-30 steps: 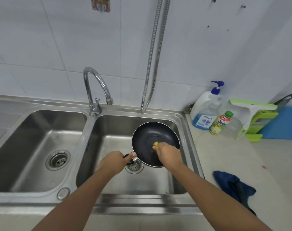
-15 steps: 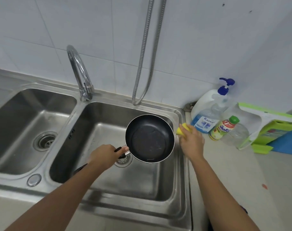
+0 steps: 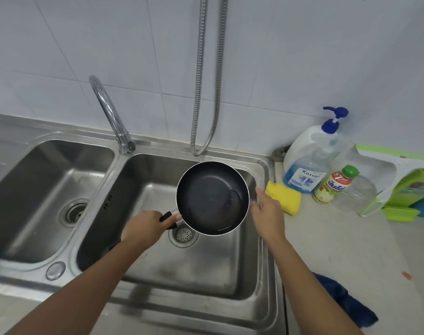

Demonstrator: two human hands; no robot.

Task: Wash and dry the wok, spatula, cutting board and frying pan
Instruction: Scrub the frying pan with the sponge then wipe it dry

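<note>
- Your left hand [image 3: 143, 228] is gripping the black handle of the frying pan [image 3: 212, 198], with the fingers curling round it and the thumb lying on top.
- You are holding the frying pan in the air over the right basin [image 3: 157, 274] of the double sink. Its open side is facing up and its handle is pointing toward 8 o'clock.
- A little liquid is pooling inside the pan toward 4 o'clock.
- The basin's drain strainer [image 3: 184, 234] is showing just past the pan's rim at 7 o'clock.
- Your right hand [image 3: 266, 213] is hovering at 3 o'clock of the pan, just beside its rim. The fingers are spreading loosely and holding nothing; blur is hiding whether a fingertip is touching the rim.
- The yellow sponge [image 3: 283, 197] is lying on the counter [image 3: 351, 250] at the sink's edge, at 2 o'clock of your right hand and apart from it.
- At 1 o'clock of the sponge, a pump bottle [image 3: 307, 160] of blue liquid is standing against the wall, with a small green-capped bottle [image 3: 334, 184] and a clear bottle [image 3: 356, 194] just beside it.
- A green and white plastic item [image 3: 411, 187] is sitting at the far 3 o'clock edge of the view.
- A blue cloth [image 3: 346, 301] is lying crumpled on the counter at 5 o'clock, next to your right forearm.
- The faucet [image 3: 109, 112] is rising between the 2 basins at 10 o'clock of the pan, and a metal hose [image 3: 206, 76] is hanging down the tiled wall at 12 o'clock.
- The left basin [image 3: 36, 189] is lying at 9 o'clock.
</note>
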